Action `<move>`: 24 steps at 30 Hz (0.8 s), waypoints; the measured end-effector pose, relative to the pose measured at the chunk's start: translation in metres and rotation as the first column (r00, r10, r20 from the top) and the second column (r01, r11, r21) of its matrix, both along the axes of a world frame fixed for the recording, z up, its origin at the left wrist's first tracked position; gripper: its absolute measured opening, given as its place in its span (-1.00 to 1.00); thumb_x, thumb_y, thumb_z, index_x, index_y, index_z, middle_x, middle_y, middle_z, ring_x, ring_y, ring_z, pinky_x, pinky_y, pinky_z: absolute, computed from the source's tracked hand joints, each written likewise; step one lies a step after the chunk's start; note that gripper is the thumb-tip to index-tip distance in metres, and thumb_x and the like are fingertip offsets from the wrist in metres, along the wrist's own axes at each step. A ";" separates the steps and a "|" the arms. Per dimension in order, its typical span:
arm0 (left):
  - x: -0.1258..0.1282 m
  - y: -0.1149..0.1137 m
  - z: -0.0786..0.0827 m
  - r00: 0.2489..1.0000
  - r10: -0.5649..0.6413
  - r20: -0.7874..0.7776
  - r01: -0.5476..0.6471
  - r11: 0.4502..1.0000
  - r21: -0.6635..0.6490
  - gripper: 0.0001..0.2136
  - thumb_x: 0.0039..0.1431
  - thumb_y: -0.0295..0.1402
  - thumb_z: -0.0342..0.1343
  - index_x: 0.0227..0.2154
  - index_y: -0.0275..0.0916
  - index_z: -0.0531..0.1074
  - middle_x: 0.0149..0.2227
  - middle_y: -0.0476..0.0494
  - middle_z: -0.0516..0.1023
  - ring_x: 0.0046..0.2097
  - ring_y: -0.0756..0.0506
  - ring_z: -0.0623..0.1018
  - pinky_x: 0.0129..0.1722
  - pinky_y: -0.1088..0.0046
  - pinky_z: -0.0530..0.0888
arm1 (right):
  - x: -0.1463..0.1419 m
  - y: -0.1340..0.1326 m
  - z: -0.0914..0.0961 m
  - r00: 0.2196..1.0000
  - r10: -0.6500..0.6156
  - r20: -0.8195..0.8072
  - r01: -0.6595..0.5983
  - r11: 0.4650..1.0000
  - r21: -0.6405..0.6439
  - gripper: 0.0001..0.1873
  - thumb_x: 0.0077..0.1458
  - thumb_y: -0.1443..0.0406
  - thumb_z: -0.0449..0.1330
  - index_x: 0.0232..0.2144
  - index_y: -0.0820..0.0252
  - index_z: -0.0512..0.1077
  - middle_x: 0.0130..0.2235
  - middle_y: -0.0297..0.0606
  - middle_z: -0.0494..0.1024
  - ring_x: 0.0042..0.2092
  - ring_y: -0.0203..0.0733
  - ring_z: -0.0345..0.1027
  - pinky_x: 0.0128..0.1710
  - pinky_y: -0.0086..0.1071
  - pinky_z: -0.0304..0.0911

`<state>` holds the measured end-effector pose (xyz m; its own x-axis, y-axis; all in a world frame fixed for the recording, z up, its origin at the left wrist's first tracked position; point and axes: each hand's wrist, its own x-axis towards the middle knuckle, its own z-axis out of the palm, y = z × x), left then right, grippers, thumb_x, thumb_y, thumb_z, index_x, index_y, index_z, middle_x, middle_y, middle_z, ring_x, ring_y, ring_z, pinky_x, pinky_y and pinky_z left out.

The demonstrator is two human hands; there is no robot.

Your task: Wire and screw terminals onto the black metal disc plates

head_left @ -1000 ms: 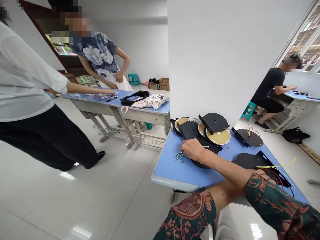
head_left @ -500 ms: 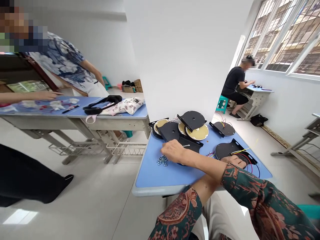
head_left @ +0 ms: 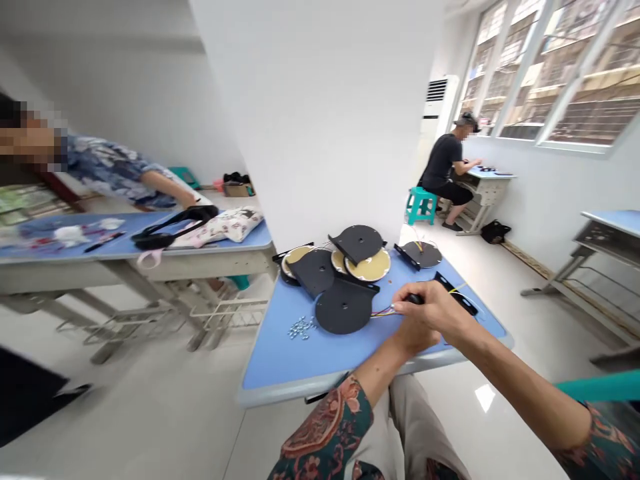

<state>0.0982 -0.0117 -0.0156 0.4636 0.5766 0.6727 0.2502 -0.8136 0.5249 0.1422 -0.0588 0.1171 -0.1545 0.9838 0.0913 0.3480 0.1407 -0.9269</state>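
Right of the middle of the frame, the right hand [head_left: 443, 313] holds a small black piece [head_left: 414, 299] in its fingers. The left hand [head_left: 413, 333] is just below it. Thin colored wires [head_left: 384, 313] run left from the piece to a round black plate [head_left: 344, 305] lying flat.

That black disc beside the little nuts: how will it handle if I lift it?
The black disc looks rigid, since it lies flat without sagging. Its bracket along one edge may make it tip if lifted off-centre. The coloured wires running from it could tug, so it may not lift freely.
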 end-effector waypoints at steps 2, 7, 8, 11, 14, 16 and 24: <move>-0.005 -0.003 0.008 0.994 -0.080 0.077 0.083 0.996 -0.034 -0.85 0.29 -0.48 0.05 -0.27 -0.28 0.54 -0.25 -0.20 0.63 -0.14 -0.18 0.59 -0.04 0.22 0.55 | 0.041 -0.034 -0.012 0.972 -0.175 -0.154 0.149 0.975 -0.167 -0.65 -0.04 0.02 0.37 -0.43 0.19 0.53 -0.67 -0.52 0.14 -0.62 -0.42 -0.09 -0.62 -0.47 -0.14; -0.010 -0.032 0.036 0.963 -0.072 0.259 0.185 0.877 -0.443 -0.78 0.38 -0.27 0.01 -0.27 -0.25 0.52 -0.36 -0.13 0.61 -0.30 -0.07 0.56 -0.21 0.39 0.51 | 0.097 -0.096 -0.066 0.789 -0.579 -0.204 0.569 0.815 -0.110 -0.52 -0.10 -0.09 0.41 -0.41 0.22 0.55 -0.67 -0.48 0.20 -0.63 -0.40 -0.07 -0.66 -0.44 -0.12; -0.009 -0.042 0.040 0.957 -0.086 0.277 0.237 0.783 -0.575 -0.77 0.35 -0.23 0.06 -0.29 -0.26 0.51 -0.39 -0.11 0.60 -0.34 -0.05 0.55 -0.27 0.43 0.49 | 0.099 -0.104 -0.076 0.769 -0.616 -0.167 0.627 0.779 0.015 -0.58 -0.02 -0.04 0.38 -0.43 0.21 0.56 -0.63 -0.40 0.31 -0.61 -0.35 0.06 -0.64 -0.42 0.01; -0.005 -0.074 0.044 0.942 -0.148 0.302 0.335 0.496 -0.801 -0.69 0.22 -0.09 0.21 -0.34 -0.29 0.49 -0.43 -0.10 0.58 -0.36 -0.04 0.55 -0.33 0.48 0.46 | 0.096 -0.122 -0.097 0.786 -0.617 -0.039 0.573 0.705 0.417 -0.82 0.21 0.20 0.25 -0.38 0.16 0.57 -0.40 -0.23 0.59 -0.39 -0.20 0.44 -0.38 -0.37 0.35; -0.001 -0.097 0.037 0.935 -0.120 0.334 0.354 0.350 -0.867 -0.62 0.06 -0.03 0.33 -0.39 -0.31 0.50 -0.45 -0.08 0.56 -0.39 -0.03 0.54 -0.36 0.49 0.45 | 0.089 -0.133 -0.109 0.803 -0.583 0.122 0.371 0.650 0.664 -0.79 0.31 0.41 0.10 -0.26 0.15 0.54 -0.30 -0.22 0.61 -0.33 -0.25 0.51 -0.34 -0.44 0.37; -0.001 -0.104 0.030 0.932 -0.080 0.352 0.359 0.310 -0.880 -0.61 0.01 -0.04 0.37 -0.41 -0.32 0.51 -0.47 -0.08 0.56 -0.41 -0.02 0.53 -0.37 0.49 0.44 | 0.087 -0.137 -0.116 0.769 -0.599 0.226 0.273 0.626 0.731 -0.73 0.32 0.49 0.04 -0.24 0.17 0.51 -0.30 -0.22 0.60 -0.39 -0.30 0.48 -0.43 -0.48 0.31; -0.010 -0.113 0.015 0.934 -0.051 0.354 0.356 0.225 -0.907 -0.77 -0.10 -0.28 0.40 -0.42 -0.34 0.59 -0.50 -0.07 0.57 -0.42 -0.01 0.51 -0.35 0.48 0.43 | 0.090 -0.150 -0.137 0.693 -0.611 0.383 0.141 0.635 0.760 -0.72 0.29 0.56 0.01 -0.22 0.20 0.46 -0.29 -0.24 0.58 -0.46 -0.34 0.42 -0.54 -0.46 0.17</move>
